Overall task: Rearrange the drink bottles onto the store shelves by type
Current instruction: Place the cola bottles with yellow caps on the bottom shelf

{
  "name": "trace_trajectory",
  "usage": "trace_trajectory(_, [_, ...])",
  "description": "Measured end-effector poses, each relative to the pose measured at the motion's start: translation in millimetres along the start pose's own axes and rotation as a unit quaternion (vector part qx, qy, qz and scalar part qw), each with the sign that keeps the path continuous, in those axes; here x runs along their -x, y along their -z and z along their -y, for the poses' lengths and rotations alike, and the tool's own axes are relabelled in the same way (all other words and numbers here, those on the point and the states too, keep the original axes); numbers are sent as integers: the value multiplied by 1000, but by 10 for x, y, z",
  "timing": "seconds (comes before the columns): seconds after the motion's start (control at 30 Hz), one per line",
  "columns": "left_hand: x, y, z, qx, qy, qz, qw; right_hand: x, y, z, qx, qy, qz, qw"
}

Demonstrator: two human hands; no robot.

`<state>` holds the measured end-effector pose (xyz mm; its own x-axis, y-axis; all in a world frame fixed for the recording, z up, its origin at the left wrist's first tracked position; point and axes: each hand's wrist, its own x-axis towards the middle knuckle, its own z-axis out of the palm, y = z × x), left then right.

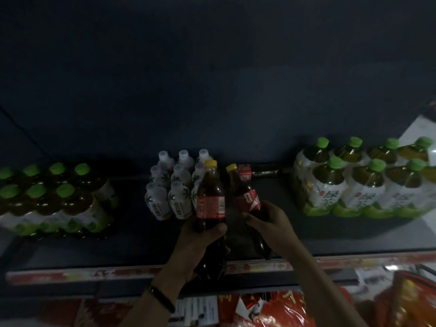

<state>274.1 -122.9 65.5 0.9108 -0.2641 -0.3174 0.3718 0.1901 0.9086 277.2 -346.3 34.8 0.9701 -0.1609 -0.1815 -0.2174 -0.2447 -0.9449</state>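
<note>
**Fig.: head view, cola pair at mid-shelf.** L hand grips a dark cola bottle of clear plastic w/ yellow cap and red label, fingers curled round its lower body; bottle upright, in front of the right edge of the white block. R hand grips a second cola bottle of the same kind, fingers wrapped just under the label; it is tilted, cap leaning left toward the first; whether the two touch, or whether either base rests on the dark shelf, cannot be told (dim, hidden by hands). A third dark bottle w/ red label lies on its side at the back, behind the pair.

**Progress (judged):**
- Other types look grouped already: block of white-capped white bottles in rows, just left of the colas; shrink-wrapped pack of green-capped tea bottles far left; larger wrapped green-capped pack at right.
- Colas seem the group in hand; the gap betw. white block and right pack is prob. their spot.
- Left to do: set both down upright and stand the lying one; other shelves not shown.

**Around:** red-and-white price strip on the shelf front; red packets on the lower shelf; black wristband on the L wrist.

**In the way:** lying bottle takes the back of the gap; white block close on the left, could be knocked.
</note>
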Motion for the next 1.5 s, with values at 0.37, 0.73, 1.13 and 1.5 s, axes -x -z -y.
trace_trajectory(0.37, [508,400,99,95,60,-34,993,519,-559,183,-26,-28,82,996])
trace_trajectory(0.73, [1262,1513,163,117,-14,-48,992,1186,-1743,315,-118,-40,147,981])
trace_trajectory(1.13, [2063,3901,493,-58,-8,-96,994,1808,-3979,208,21,-41,83,995])
trace_trajectory(1.5, [1501,5358,1715,-175,39,-210,961,1083,-5377,-1215,147,-40,91,984])
